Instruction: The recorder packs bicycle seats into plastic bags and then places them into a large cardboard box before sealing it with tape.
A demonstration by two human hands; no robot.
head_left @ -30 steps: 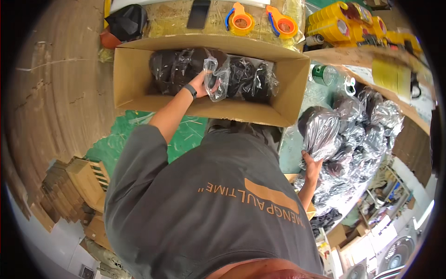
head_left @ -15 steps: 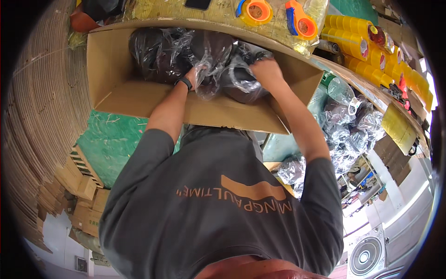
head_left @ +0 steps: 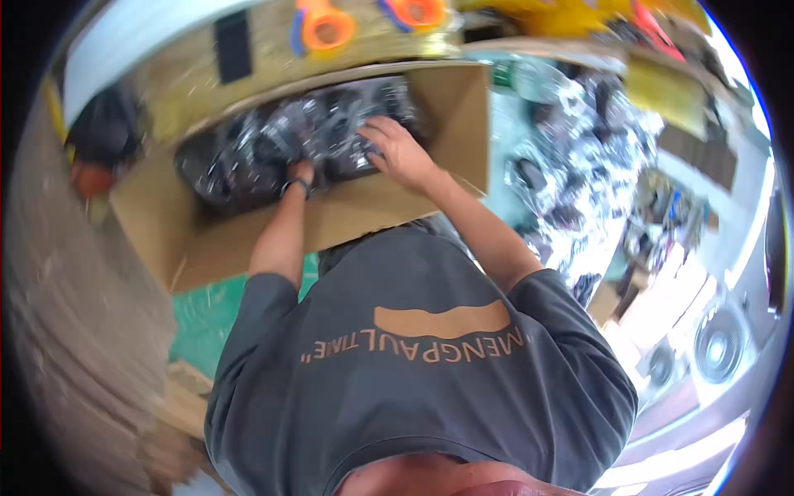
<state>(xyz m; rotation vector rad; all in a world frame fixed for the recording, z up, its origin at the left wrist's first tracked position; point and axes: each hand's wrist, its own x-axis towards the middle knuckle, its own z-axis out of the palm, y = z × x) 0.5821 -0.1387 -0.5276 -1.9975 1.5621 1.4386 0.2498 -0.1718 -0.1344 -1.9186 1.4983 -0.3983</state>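
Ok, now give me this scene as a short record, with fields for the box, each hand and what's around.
Box: open cardboard box
Contents: dark items in clear plastic, in a row; blur hides the count
Left hand: inside the box, at the wrapped row; grip unclear
Left wrist: dark band
Right hand: fingers spread over the row's right part
Right of box: heap of plastic-wrapped items
Beyond box: two orange tape dispensers, dark flat rectangular object
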